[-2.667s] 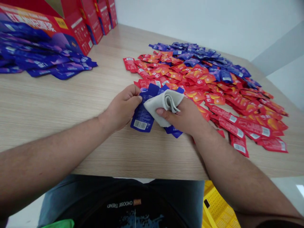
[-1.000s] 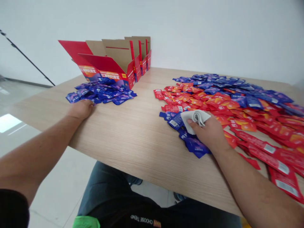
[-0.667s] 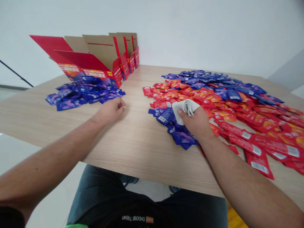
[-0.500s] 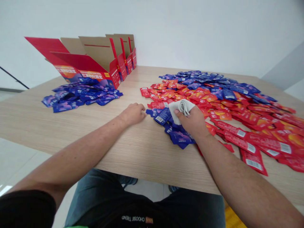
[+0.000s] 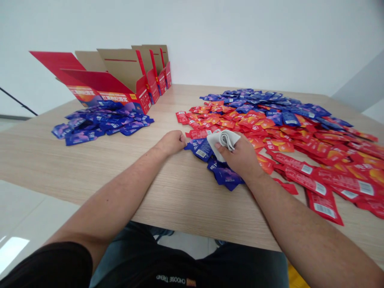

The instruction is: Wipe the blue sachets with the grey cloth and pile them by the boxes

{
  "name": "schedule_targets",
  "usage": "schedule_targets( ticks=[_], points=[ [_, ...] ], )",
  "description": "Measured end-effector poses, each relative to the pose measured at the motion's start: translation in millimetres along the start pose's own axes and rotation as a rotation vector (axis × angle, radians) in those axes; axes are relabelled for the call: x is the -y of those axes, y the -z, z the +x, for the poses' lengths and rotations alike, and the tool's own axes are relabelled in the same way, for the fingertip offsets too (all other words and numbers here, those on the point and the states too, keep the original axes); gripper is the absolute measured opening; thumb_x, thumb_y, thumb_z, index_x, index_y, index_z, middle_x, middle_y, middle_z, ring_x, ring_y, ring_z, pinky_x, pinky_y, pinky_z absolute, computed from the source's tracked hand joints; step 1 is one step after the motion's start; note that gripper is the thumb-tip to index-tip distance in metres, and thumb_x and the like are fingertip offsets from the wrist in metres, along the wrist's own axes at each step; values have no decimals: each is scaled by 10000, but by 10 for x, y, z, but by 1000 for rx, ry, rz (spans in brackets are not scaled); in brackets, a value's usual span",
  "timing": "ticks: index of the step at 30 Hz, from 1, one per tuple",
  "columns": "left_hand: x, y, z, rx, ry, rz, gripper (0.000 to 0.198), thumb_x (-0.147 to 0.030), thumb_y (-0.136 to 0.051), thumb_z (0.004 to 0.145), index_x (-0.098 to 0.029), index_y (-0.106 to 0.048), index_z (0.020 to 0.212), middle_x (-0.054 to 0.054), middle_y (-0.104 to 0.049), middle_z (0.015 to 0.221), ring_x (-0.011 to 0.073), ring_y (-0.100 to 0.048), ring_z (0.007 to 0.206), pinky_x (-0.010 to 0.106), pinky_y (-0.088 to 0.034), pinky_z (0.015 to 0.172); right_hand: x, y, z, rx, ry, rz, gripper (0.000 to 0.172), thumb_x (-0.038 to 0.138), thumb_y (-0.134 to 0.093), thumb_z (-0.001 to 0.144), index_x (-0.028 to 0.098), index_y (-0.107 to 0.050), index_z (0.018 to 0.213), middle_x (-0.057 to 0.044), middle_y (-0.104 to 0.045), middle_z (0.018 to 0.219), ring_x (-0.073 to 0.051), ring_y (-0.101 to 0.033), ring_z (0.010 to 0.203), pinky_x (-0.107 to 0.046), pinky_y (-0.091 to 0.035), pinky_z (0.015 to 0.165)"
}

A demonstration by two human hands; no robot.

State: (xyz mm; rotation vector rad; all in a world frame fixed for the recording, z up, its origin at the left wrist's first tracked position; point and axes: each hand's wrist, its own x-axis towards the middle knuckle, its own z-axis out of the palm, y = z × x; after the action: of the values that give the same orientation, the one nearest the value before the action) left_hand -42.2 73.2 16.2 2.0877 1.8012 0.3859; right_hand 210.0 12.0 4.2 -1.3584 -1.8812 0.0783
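My left hand (image 5: pixel 172 143) is closed, with thumb and fingers pinching the narrow left end of a blue pouch (image 5: pixel 198 149) that lies flat on the table. My right hand (image 5: pixel 244 158) grips a folded white cloth (image 5: pixel 214 145), pressed over the right part of that pouch. More blue pouches (image 5: pixel 226 176) lie just below the cloth, partly under my right hand. Red pouches (image 5: pixel 199 133) touch the blue ones from behind. The right hand's fingertips are hidden behind the cloth.
At the left, a separate pile of blue pouches (image 5: pixel 102 122) sits before several open red cardboard boxes (image 5: pixel 115 86) in a row. A wide heap of red pouches (image 5: pixel 303 150) covers the right side, with blue pouches (image 5: pixel 258 100) behind. The wooden table (image 5: pixel 168 196) ends near my lap.
My left hand has moved slightly right and now pinches the blue pouch's end. My right hand has slid the cloth a little left and down over the pouch.
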Motion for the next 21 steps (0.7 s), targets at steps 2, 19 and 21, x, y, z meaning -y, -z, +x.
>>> schedule_targets(
  ticks=[2,19,21],
  points=[
    [11,44,-30,-40,27,-98,132,-220,-634,784,-233,-503,780,24,-676,723,186,-646,691,323,-471,629,-2,8,8,8,-15,3,376,506,-622,903,197,-746,1077,-124,-729,989,-316,-662,951,-454,-535,833],
    [129,203,-50,-948,-350,-374,196,-94,-522,841,-253,-422,900,22,-555,901,172,-578,871,323,-492,873,14,85,30,36,-109,50,333,483,-632,890,203,-735,1038,-115,-740,978,-316,-681,919,-491,-543,851],
    [101,185,-84,-943,-395,-386,175,-110,-523,859,-250,-432,911,28,-557,925,178,-583,894,334,-491,886,32,101,26,12,-105,70,346,500,-631,894,208,-728,1052,-109,-748,979,-316,-690,917,-494,-550,847]
  ],
)
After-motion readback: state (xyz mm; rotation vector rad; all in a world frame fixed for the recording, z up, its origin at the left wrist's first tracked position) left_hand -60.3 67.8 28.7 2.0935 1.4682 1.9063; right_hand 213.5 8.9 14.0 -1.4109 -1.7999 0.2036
